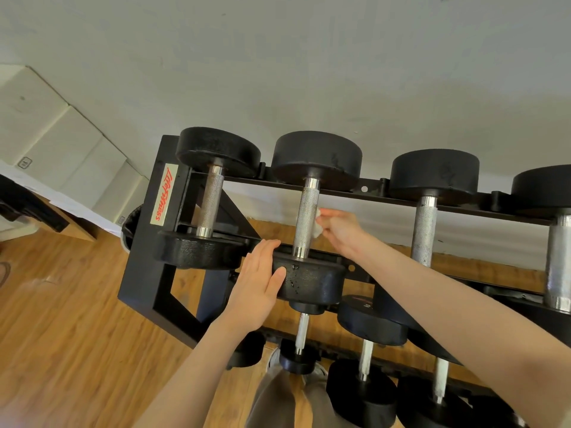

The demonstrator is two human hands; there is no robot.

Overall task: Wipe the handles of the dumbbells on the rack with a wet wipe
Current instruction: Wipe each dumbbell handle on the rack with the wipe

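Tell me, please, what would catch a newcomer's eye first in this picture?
Most likely the two hands at the centre: the right hand presses a white wipe against the second dumbbell's handle, while the left hand rests flat against that dumbbell's near head. Next comes the black rack with its red-lettered label at the left end.

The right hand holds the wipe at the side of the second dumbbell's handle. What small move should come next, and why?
Probably slide the wet wipe down along the handle toward the near weight. The right hand pinches the wipe against the handle's right side about mid-length, so the lower part seems still to be wiped. The left hand lies flat on that weight, steadying the dumbbell.
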